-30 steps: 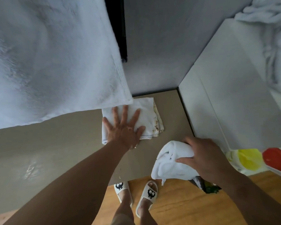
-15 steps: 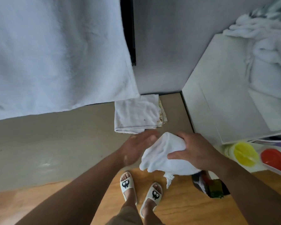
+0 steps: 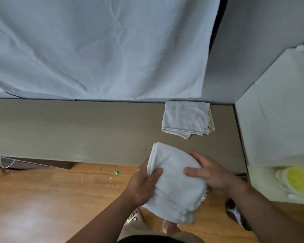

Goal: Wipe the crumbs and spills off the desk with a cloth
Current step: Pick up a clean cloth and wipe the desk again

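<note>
Head view looks down on a long grey-brown desk (image 3: 77,130) set against a wall draped with a large white sheet (image 3: 98,50). Both hands hold a clean white folded cloth (image 3: 175,183) out over the desk's front edge, its upper end above the desk top and its lower end hanging over the wooden floor (image 3: 42,199). The left hand (image 3: 144,185) is clamped on the cloth's left edge, thumb on top and fingers underneath. The right hand (image 3: 212,174) grips the cloth's right side, fingers curled over the top surface. A second white folded cloth, stained with brown and yellow marks along its right edge (image 3: 187,119), lies flat on the desk at the back right corner, touching the back wall and well apart from the held cloth. A few dark specks show on the desk between the two cloths. To the right of the desk stands a white cabinet top (image 3: 279,111), and nearer the front a round yellow lid on a white container (image 3: 300,179) rests on a lower white surface. A small green scrap (image 3: 117,172) lies on the floor just below the desk edge.
</note>
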